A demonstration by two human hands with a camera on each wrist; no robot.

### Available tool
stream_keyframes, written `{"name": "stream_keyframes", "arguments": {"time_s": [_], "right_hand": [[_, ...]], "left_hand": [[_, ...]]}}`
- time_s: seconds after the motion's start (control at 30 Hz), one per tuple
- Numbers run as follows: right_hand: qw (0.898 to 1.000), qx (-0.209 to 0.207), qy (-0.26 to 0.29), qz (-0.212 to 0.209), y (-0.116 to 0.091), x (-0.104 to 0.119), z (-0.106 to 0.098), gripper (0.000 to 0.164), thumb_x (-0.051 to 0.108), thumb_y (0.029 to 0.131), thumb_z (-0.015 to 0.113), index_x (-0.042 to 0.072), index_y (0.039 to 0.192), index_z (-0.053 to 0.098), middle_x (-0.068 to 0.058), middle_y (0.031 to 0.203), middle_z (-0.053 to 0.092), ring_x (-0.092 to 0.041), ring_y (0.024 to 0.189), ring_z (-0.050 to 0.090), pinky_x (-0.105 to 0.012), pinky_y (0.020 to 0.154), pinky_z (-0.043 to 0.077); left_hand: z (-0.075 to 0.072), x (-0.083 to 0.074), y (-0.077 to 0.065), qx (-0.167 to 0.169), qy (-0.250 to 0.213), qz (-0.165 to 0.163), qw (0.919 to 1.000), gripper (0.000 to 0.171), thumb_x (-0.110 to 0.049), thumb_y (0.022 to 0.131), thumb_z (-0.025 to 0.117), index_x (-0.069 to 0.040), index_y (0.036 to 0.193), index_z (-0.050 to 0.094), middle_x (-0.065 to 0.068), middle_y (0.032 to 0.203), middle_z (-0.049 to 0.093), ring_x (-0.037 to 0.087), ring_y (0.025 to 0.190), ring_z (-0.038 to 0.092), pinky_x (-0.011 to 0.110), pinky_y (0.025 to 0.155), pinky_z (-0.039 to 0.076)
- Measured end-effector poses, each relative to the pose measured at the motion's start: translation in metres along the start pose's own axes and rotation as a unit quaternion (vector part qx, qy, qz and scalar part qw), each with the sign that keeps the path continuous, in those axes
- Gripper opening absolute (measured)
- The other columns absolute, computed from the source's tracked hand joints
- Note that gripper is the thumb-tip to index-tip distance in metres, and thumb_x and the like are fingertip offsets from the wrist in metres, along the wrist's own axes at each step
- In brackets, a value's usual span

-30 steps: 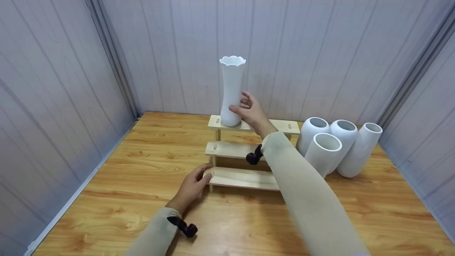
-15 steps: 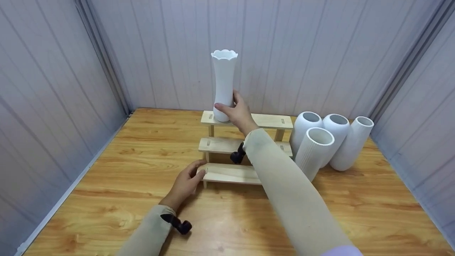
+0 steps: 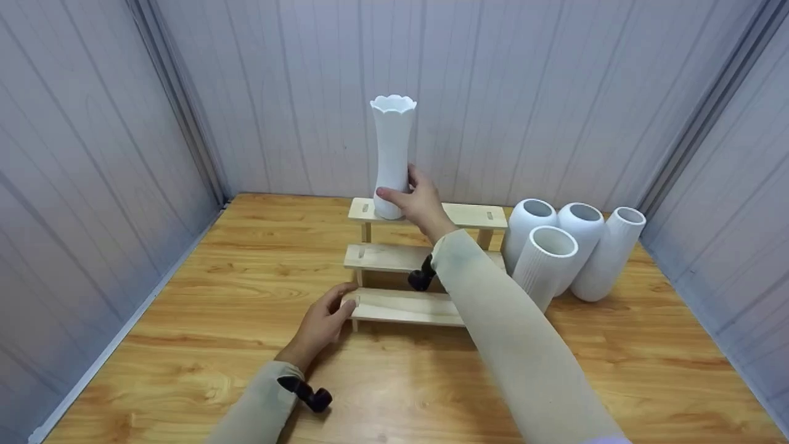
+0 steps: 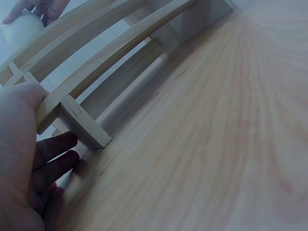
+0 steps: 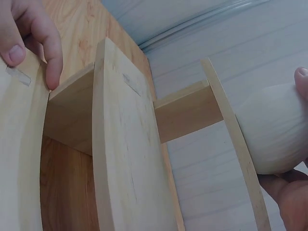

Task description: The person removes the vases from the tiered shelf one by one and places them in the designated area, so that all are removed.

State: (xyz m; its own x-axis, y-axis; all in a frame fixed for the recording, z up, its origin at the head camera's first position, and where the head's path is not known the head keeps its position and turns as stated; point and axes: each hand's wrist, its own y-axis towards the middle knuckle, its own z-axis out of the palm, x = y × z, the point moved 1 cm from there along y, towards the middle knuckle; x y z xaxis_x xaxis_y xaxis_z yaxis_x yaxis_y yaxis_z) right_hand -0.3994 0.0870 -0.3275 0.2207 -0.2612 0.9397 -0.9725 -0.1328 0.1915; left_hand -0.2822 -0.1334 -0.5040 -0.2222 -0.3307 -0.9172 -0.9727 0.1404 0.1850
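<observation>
A tall white vase (image 3: pixel 392 145) with a scalloped rim stands upright near the left end of the top shelf of a three-tier wooden stand (image 3: pixel 407 306). My right hand (image 3: pixel 422 200) grips it low down, thumb across the front and fingers round the right side. In the right wrist view the vase's rounded base (image 5: pixel 274 132) meets the top board. My left hand (image 3: pixel 317 320) holds the left end of the lowest shelf. The left wrist view has that hand's thumb over the board (image 4: pixel 77 89), with fingers below beside the support leg.
Right of the stand are a ribbed white vase (image 3: pixel 542 271), two rounded white vases (image 3: pixel 531 216) (image 3: pixel 582 225) and a slim tapered one (image 3: pixel 610 259), grouped close together. Pale panelled walls (image 3: pixel 308 92) enclose the wood-grain table (image 3: pixel 203 320).
The head view has shifted slightly. My right hand now wraps the vase more closely; the vase moved slightly left, then back right along the top shelf. My left hand keeps its hold.
</observation>
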Motion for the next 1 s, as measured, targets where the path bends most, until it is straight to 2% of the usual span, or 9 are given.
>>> {"name": "stream_keyframes", "arguments": {"time_s": [0.07, 0.17, 0.27, 0.43, 0.53, 0.73, 0.83, 0.93, 1.0], "right_hand": [[1.0, 0.001, -0.004, 0.0, -0.003, -0.001, -0.003, 0.09, 0.036, 0.087, 0.082, 0.017, 0.158, 0.032, -0.006, 0.155, 0.044, -0.026, 0.142, 0.043, -0.046, 0.114, 0.041], [1.0, 0.001, -0.005, -0.003, -0.008, -0.004, -0.01, 0.09, 0.037, 0.086, 0.082, 0.016, 0.158, 0.032, -0.006, 0.154, 0.045, -0.027, 0.14, 0.044, -0.047, 0.112, 0.043], [1.0, 0.0, -0.004, -0.008, -0.013, -0.006, -0.016, 0.088, 0.037, 0.086, 0.082, 0.015, 0.156, 0.033, -0.007, 0.153, 0.046, -0.027, 0.139, 0.046, -0.047, 0.11, 0.045], [1.0, -0.001, 0.002, -0.014, -0.02, -0.009, -0.025, 0.087, 0.036, 0.085, 0.083, 0.013, 0.154, 0.036, -0.009, 0.15, 0.048, -0.027, 0.136, 0.049, -0.047, 0.109, 0.046], [1.0, -0.001, 0.004, -0.014, -0.025, -0.01, -0.03, 0.087, 0.036, 0.085, 0.084, 0.013, 0.154, 0.036, -0.008, 0.15, 0.049, -0.027, 0.136, 0.049, -0.047, 0.109, 0.045], [1.0, 0.0, -0.01, -0.011, -0.035, -0.009, -0.038, 0.086, 0.037, 0.085, 0.083, 0.015, 0.154, 0.036, -0.007, 0.15, 0.049, -0.027, 0.136, 0.049, -0.047, 0.11, 0.044], [1.0, 0.0, -0.012, -0.012, -0.038, -0.008, -0.042, 0.085, 0.036, 0.086, 0.082, 0.014, 0.154, 0.037, -0.008, 0.149, 0.05, -0.028, 0.134, 0.051, -0.047, 0.109, 0.045], [1.0, 0.0, -0.011, -0.013, -0.042, -0.007, -0.046, 0.083, 0.036, 0.087, 0.082, 0.013, 0.153, 0.037, -0.008, 0.148, 0.051, -0.028, 0.134, 0.051, -0.047, 0.109, 0.046], [1.0, 0.0, -0.01, -0.012, -0.046, -0.006, -0.05, 0.083, 0.037, 0.087, 0.082, 0.012, 0.153, 0.038, -0.008, 0.147, 0.051, -0.027, 0.133, 0.052, -0.047, 0.109, 0.046]], "left_hand": [[0.001, 0.0, 0.0, -0.003, 0.002, 0.003, 1.0, 0.035, -0.029, 0.102, 0.062, -0.021, 0.136, 0.063, 0.004, 0.135, 0.063, 0.027, 0.09, 0.064, 0.03, 0.07, 0.054], [0.004, 0.0, 0.001, -0.009, 0.01, 0.002, 0.9999, 0.034, -0.028, 0.102, 0.063, -0.021, 0.135, 0.064, 0.002, 0.139, 0.061, 0.028, 0.121, 0.059, 0.039, 0.099, 0.05], [0.006, 0.0, 0.002, -0.013, 0.004, -0.003, 0.9999, 0.034, -0.024, 0.102, 0.063, -0.018, 0.135, 0.064, 0.005, 0.142, 0.059, 0.028, 0.137, 0.047, 0.046, 0.113, 0.039], [0.008, -0.001, 0.004, -0.02, -0.004, -0.009, 0.9998, 0.036, -0.017, 0.103, 0.061, -0.011, 0.138, 0.061, 0.01, 0.143, 0.058, 0.031, 0.132, 0.051, 0.05, 0.103, 0.046], [0.007, -0.001, 0.004, -0.019, -0.001, -0.006, 0.9998, 0.035, -0.019, 0.103, 0.061, -0.012, 0.138, 0.062, 0.009, 0.143, 0.059, 0.029, 0.127, 0.053, 0.047, 0.099, 0.048], [0.004, -0.001, 0.004, -0.01, -0.002, -0.003, 0.9999, 0.034, -0.028, 0.102, 0.063, -0.021, 0.136, 0.064, 0.002, 0.142, 0.059, 0.023, 0.137, 0.047, 0.042, 0.113, 0.039], [0.003, -0.002, 0.003, -0.006, -0.011, -0.012, 0.9999, 0.034, -0.029, 0.102, 0.063, -0.024, 0.136, 0.063, 0.003, 0.137, 0.062, 0.023, 0.097, 0.068, 0.035, 0.082, 0.057], [0.003, -0.004, 0.002, -0.002, -0.02, -0.026, 0.9995, 0.034, -0.028, 0.102, 0.063, -0.025, 0.136, 0.063, 0.007, 0.131, 0.063, 0.016, 0.055, 0.055, 0.026, 0.048, 0.047], [0.004, -0.004, 0.002, 0.001, -0.025, -0.032, 0.9992, 0.034, -0.028, 0.102, 0.062, -0.025, 0.136, 0.062, 0.009, 0.129, 0.063, 0.014, 0.046, 0.046, 0.024, 0.041, 0.041]]}}
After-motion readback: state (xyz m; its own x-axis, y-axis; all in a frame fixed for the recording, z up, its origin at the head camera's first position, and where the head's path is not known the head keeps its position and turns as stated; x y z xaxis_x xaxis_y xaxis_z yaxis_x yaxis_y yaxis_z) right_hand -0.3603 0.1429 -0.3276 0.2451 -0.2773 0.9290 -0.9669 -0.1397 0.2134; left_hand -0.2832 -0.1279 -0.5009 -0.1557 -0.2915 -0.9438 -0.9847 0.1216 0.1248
